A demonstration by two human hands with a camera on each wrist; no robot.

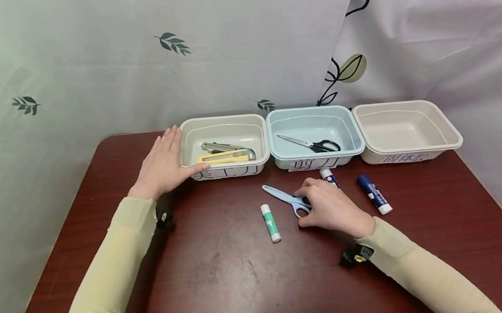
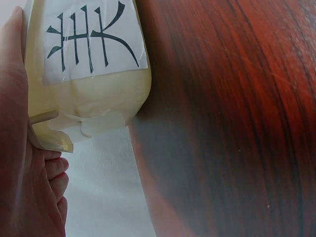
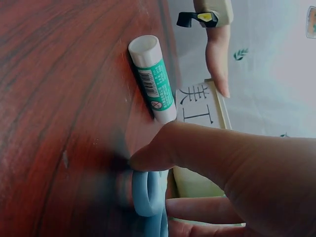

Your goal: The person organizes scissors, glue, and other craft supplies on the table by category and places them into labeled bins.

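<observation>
Across the head view, I find the light-blue scissors (image 1: 278,193) on or barely above the tabletop (image 1: 228,283), handles at the right hand (image 1: 331,204), tips slanting forward-left; the left hand (image 1: 159,164) is farther, spread against the leftmost box (image 1: 211,130). I count three boxes, three glue sticks (image 1: 270,223), one black-handled pair of scissors (image 1: 324,146), at least two cutters (image 1: 225,157).

From the left wrist, I see that box's labelled wall beside the palm.

From the right wrist, thumb and fingers pinch the light-blue handles.
</observation>
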